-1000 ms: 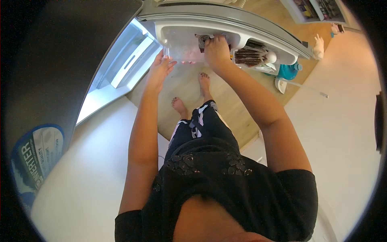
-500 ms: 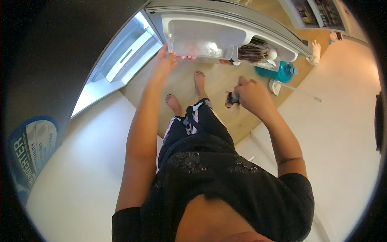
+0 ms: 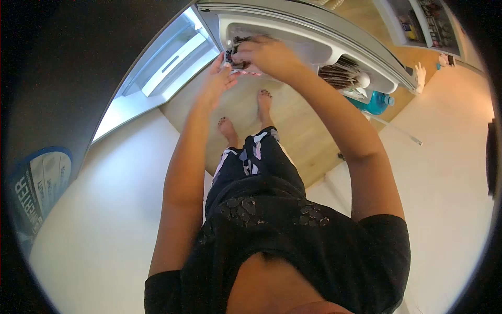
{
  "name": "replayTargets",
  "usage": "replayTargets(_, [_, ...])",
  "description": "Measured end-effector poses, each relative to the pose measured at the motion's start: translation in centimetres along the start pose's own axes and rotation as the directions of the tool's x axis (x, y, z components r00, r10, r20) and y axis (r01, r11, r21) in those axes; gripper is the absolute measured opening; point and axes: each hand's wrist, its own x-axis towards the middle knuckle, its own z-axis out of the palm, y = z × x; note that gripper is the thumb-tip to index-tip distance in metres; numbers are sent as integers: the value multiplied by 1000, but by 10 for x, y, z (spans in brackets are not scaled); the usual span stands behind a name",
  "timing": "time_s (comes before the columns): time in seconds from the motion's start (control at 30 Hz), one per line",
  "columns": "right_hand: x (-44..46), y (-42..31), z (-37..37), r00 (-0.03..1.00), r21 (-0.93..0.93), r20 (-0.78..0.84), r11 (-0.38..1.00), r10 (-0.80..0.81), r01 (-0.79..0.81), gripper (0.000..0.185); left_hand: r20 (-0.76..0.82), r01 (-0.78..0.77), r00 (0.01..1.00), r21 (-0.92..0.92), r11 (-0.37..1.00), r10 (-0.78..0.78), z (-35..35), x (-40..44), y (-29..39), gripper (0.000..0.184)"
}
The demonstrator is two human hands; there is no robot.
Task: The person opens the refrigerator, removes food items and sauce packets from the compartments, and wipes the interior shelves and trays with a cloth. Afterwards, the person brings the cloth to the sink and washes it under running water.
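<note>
At the fridge door, my left hand [image 3: 220, 76] is closed round the near left corner of a clear plastic bin [image 3: 306, 51], with pinkish fingertips showing along its lower edge. My right hand [image 3: 264, 55] reaches into the left end of this bin. Its fingers curl over a small dark bundle [image 3: 238, 62], which they partly hide; the kind is too blurred to tell. The bin sits in the white door shelf [image 3: 225, 23]. Beside it, in the shelf's right part, stand several dark thin packets [image 3: 340, 73] and a white rounded item [image 3: 362, 79].
The open fridge compartment [image 3: 170, 68] glows at the left, near a dark panel with a blue-and-white label [image 3: 44, 183]. Below the door's right end is a blue bottle [image 3: 377, 102]. My bare feet [image 3: 265, 99] stand on the wooden floor. An open cabinet [image 3: 418, 26] is at the upper right.
My right hand has moved up and left from beside the door into the clear bin, carrying the dark bundle. My left hand has stayed at the bin's corner.
</note>
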Motion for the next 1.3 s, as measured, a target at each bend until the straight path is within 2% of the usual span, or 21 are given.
replayTargets(0.07, [10,0,20,970,7,228,996,-89,90,29,-10,-20,1000,-4,1000,20,0,-3,1,57])
replayTargets(0.17, [12,27,18,931,141,273,967,-244,212,31,-53,-49,997,-29,998,48,3,-1,-6,58])
replayTargets(0.2, [8,36,16,929,147,281,967,-242,208,31,-52,-40,998,-34,999,38,6,-2,-8,58])
replayTargets(0.23, [5,45,13,894,214,427,976,-135,45,33,-83,-38,996,-17,999,37,8,-2,-8,57])
replayTargets(0.3, [-6,57,-7,776,224,610,974,-162,27,30,-112,-40,993,-13,999,38,10,-1,-5,57])
replayTargets(0.33, [-13,60,-18,769,222,618,975,-164,29,30,-108,-42,993,-13,999,40,11,-2,-4,57])
replayTargets(0.4, [-22,58,-38,586,-11,808,994,-56,111,28,-107,-42,993,-19,999,39,12,-4,-5,57])
replayTargets(0.43, [-21,43,-50,619,-102,769,987,160,-127,22,-109,-49,993,-40,998,44,12,-4,-6,57])
replayTargets(0.67, [-41,63,-11,741,-145,671,985,25,98,22,-140,-55,989,-61,997,46,15,-5,-7,56])
replayTargets(0.77, [-28,44,-33,650,-260,755,950,88,174,24,-157,-52,987,-54,997,43,17,-6,-6,54])
replayTargets(0.8, [-26,40,-41,571,-279,815,930,96,241,27,-159,-57,986,-59,997,47,16,-5,-7,54])
replayTargets(0.83, [-21,29,-55,488,-289,866,907,110,308,29,-144,-63,988,-59,996,54,16,-4,-9,54])
replayTargets(0.87, [-19,19,-73,257,-233,957,879,133,415,28,-129,-70,990,-58,996,62,15,-2,-11,53])
replayTargets(0.93, [-39,-7,-103,155,-192,975,950,157,247,22,-134,-60,990,-55,997,52,15,-2,-9,53])
replayTargets(0.97, [-69,-3,-111,293,-180,940,984,177,-19,17,-144,-49,989,-52,997,41,17,-1,-8,53])
replayTargets(1.03, [-138,1,-114,541,-200,839,956,54,215,14,-138,-52,989,-46,998,45,18,-3,-9,53])
replayTargets(1.07, [-144,-8,-126,540,-201,840,956,57,212,14,-132,-58,990,-28,998,54,18,-3,-8,53])
replayTargets(1.13, [-139,-16,-146,197,-209,949,960,246,-188,17,-136,-54,989,-35,998,49,16,1,-5,53])
replayTargets(1.17, [-144,-15,-141,196,-202,951,962,238,-186,17,-139,-33,990,-44,998,27,16,-1,-8,52])
replayTargets(1.23, [-153,-16,-131,394,-377,807,897,440,-230,23,-136,-26,991,-42,999,20,15,-2,-11,53])
replayTargets(1.3, [-136,-13,-133,379,-317,835,912,399,-261,26,-133,-45,990,-38,998,40,13,4,-5,53])
